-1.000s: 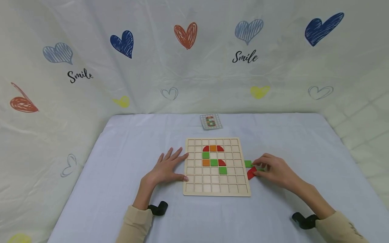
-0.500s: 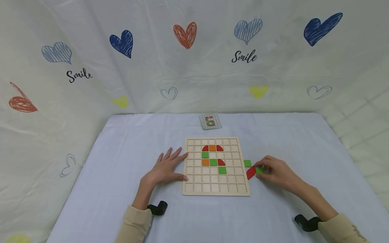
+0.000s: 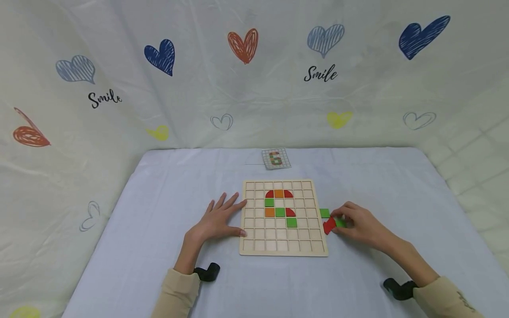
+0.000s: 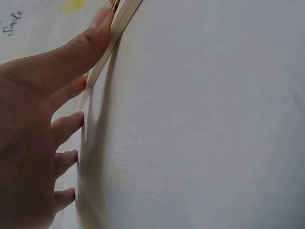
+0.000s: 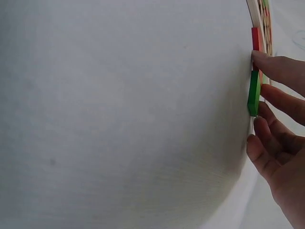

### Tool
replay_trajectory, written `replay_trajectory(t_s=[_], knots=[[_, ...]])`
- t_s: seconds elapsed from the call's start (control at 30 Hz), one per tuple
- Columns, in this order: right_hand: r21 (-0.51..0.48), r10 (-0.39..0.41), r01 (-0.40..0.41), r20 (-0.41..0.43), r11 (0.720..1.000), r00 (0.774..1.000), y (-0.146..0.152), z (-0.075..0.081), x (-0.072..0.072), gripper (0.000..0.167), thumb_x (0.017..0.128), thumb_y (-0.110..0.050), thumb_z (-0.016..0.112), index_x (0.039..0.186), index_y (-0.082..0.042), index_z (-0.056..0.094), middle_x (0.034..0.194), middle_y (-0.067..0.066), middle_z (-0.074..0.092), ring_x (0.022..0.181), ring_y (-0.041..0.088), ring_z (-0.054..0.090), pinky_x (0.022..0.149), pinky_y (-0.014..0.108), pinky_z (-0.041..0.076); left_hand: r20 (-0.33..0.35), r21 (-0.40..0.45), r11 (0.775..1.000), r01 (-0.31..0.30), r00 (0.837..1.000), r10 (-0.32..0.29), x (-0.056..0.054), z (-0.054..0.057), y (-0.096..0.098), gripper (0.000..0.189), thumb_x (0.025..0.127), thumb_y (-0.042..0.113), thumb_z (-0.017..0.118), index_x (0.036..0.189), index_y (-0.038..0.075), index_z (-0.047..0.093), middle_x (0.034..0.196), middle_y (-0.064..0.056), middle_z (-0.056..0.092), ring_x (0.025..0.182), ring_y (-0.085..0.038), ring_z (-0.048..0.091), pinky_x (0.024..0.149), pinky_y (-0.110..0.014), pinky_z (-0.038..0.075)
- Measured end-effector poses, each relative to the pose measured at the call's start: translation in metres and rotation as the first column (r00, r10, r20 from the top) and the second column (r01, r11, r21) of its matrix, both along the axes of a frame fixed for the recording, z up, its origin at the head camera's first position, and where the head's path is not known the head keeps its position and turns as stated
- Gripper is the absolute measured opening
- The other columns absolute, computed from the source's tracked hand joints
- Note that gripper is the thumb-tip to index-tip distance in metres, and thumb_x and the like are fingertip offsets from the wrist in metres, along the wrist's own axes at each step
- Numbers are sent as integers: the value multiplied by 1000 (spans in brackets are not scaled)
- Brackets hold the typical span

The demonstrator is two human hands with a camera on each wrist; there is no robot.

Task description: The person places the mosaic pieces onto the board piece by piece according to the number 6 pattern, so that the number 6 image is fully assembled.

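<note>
A wooden grid board (image 3: 254, 248) lies on the white cloth. Set in its cells are orange squares (image 3: 270, 213), green squares (image 3: 292, 222) and red quarter-round tiles (image 3: 290, 213). Against the board's left edge rests my left hand (image 3: 216, 224), fingers spread, thumb on the rim. Beside the right edge, my right hand (image 3: 359, 224) pinches a red tile (image 3: 329, 225) between thumb and finger; its exact shape is partly hidden, and another red piece seems to lie against it. A green tile (image 5: 254, 93) lies under those fingers. Another green tile (image 3: 324, 213) touches the board's edge.
Behind the board lies a small card (image 3: 276, 159) printed with a grid and a coloured figure like a 6. A white curtain (image 3: 278, 97) with printed hearts hangs behind the table. Black straps with camera mounts (image 3: 399, 289) sit on both wrists.
My right fingers have shifted slightly among the loose tiles, and the red pieces now look offset from each other. My left hand and the tiles on the board have stayed put.
</note>
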State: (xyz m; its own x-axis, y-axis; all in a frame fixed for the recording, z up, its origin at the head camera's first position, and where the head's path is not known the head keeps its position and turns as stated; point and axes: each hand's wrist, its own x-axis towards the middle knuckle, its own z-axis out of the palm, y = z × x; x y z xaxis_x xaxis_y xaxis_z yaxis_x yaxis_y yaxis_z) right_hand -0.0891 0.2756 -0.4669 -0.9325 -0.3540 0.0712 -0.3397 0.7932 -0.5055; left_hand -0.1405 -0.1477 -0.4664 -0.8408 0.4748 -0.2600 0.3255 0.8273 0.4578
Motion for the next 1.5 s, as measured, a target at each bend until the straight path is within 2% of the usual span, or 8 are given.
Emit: replay_trajectory(t_s=[0.37,0.6,0.8,1.03,1.27,1.37,1.5], knots=[[-3,3,-3,16,1000,1000,2,1,-1,29,78,-10,89,100,-11,72,96,-2,63,82,11,52,67,21,49,6,8,1000,-5,1000,5,0,1,1,94,83,53,82,161,28,37,173,-3,17,161,-38,1,126,-65,2],[7,-2,1,79,1000,997,4,4,-3,34,78,-17,90,106,-9,72,97,-3,64,84,12,52,69,22,51,4,18,1000,-2,1000,2,0,0,1,93,83,53,82,161,28,37,173,-3,17,161,-38,1,126,-65,2],[27,12,-14,92,1000,996,4,5,-5,30,79,-16,89,104,-11,73,98,-4,63,87,13,53,72,24,52,-4,12,1000,3,1000,-3,0,2,1,93,83,53,81,161,28,37,173,-3,17,161,-38,1,126,-66,2],[33,33,-37,112,999,993,1,6,-8,27,80,-14,87,101,-12,71,98,-4,63,91,14,54,77,28,52,0,10,1000,-2,1000,2,0,-2,0,93,83,54,81,161,30,37,173,-2,16,161,-37,0,126,-65,1],[-20,14,-11,156,1000,988,-3,7,-9,27,82,-5,82,101,-10,64,95,-3,64,87,14,55,75,26,53,2,8,1000,-8,1000,8,0,-2,0,93,83,54,81,161,30,37,173,-1,16,161,-36,0,126,-64,1],[-32,13,-8,149,999,989,-3,6,-9,24,85,-3,79,103,-9,65,93,-4,65,84,11,56,74,25,53,-1,5,1000,-8,1000,8,0,-2,0,94,83,54,81,161,30,36,173,-1,16,161,-36,0,126,-64,1],[-41,42,-39,80,998,996,-3,5,-10,22,86,1,77,104,-10,71,94,-6,68,81,4,54,71,24,52,-5,5,1000,-5,1000,5,0,-2,0,94,82,54,81,161,30,36,173,-1,16,161,-36,0,126,-64,2]])
